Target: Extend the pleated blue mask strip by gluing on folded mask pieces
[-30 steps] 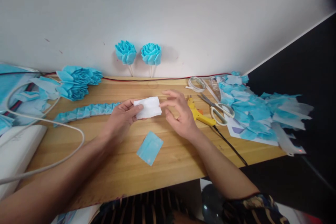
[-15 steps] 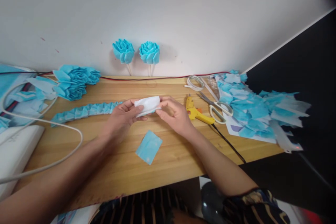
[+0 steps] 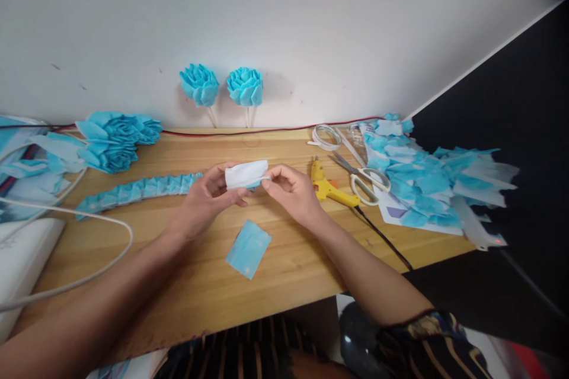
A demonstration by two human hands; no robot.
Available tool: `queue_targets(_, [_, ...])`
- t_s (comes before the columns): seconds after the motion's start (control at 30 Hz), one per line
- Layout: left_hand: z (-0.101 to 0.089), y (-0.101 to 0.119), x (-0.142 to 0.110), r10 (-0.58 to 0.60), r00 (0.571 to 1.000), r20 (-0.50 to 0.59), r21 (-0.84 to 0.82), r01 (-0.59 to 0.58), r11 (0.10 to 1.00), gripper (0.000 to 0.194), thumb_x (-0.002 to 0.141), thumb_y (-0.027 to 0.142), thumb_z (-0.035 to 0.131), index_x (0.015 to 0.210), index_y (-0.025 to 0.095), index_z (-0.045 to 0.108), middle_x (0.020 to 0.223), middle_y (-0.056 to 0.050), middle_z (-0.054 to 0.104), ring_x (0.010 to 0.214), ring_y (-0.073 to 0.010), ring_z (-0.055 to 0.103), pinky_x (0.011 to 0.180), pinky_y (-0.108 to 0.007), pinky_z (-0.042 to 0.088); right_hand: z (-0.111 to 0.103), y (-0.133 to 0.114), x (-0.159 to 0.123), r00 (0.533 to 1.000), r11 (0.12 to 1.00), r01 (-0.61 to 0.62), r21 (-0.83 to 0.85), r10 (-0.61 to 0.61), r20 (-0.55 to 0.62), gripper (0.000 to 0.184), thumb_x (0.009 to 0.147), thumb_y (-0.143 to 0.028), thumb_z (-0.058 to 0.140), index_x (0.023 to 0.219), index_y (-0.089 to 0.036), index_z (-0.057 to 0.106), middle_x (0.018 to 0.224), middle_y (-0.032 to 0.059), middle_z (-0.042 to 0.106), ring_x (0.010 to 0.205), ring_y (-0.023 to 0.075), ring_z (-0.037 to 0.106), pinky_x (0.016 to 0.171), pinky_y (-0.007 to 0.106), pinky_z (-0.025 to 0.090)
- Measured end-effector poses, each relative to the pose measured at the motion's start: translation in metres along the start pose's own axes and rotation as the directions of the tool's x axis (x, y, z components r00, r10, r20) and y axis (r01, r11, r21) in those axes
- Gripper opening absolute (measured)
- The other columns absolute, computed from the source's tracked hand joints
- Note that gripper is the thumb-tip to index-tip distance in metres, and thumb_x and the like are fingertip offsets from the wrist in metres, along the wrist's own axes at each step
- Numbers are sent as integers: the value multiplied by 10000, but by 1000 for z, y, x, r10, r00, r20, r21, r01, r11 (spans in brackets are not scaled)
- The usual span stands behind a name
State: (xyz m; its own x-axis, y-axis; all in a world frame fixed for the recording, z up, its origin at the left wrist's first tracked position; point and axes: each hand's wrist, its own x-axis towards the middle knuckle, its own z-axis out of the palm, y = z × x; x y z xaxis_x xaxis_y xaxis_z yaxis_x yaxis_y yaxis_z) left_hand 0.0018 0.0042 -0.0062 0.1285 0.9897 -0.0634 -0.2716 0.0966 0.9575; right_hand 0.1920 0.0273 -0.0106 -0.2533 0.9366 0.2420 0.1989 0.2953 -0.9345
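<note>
Between my hands is a small folded piece of fabric (image 3: 246, 174), white on the face toward me with a strip of blue along its lower edge. My left hand (image 3: 208, 192) holds its left end, the thumb along the bottom edge and the fingers behind. At the right end, my right hand (image 3: 291, 192) pinches the lower corner between thumb and fingertips. A flat blue square of fabric (image 3: 249, 249) lies on the wooden table (image 3: 178, 284) just below my hands. Left of them, a row of overlapping folded blue pieces (image 3: 142, 189) stretches across the tabletop.
Two blue fabric flowers (image 3: 200, 84) on sticks lean against the wall, and more blue flowers (image 3: 113, 136) lie at left. A yellow glue gun (image 3: 331, 189), scissors (image 3: 362, 177), a tape roll (image 3: 326, 137) and piled blue petals (image 3: 422, 177) are at right. A white cable (image 3: 128, 237) loops at left.
My left thumb has slid down from the white face to the lower edge, and more blue shows there. The whole view has shifted slightly, with things appearing a little further left.
</note>
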Motion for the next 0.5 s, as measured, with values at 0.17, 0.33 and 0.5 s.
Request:
queue_targets(0.17, [-3, -4, 1, 23, 998, -52, 38, -21, 999, 377, 703, 255, 797, 1024, 171, 620, 768, 13, 691, 654, -137, 646, 628, -283, 558, 2, 0, -1, 999, 1000, -12, 22, 11, 53, 102, 824, -294, 641, 808, -210, 585, 817, 2, 637, 783, 141, 603, 781, 297, 488])
queue_targets(0.33, [-2, 2, 1, 67, 995, -69, 97, -60, 993, 365, 706, 242, 767, 1031, 170, 616, 739, 25, 669, 619, -128, 614, 591, -270, 536, 1, -3, -1, 992, 987, -16, 162, -4, 124, 521, 788, -282, 704, 1246, -246, 460, 1082, 56, 661, 1002, 179, 651, 937, 360, 506])
queue_targets(0.5, [1, 2, -1, 100, 993, -58, 195, -87, 977, 367, 701, 216, 764, 1044, 174, 639, 811, 5, 679, 639, -124, 602, 571, -242, 506, 2, -5, -4, 976, 994, -25, 109, 0, 218, 870, 800, -296, 712, 1509, -271, 207, 1160, 87, 650, 1043, 214, 663, 945, 400, 530])
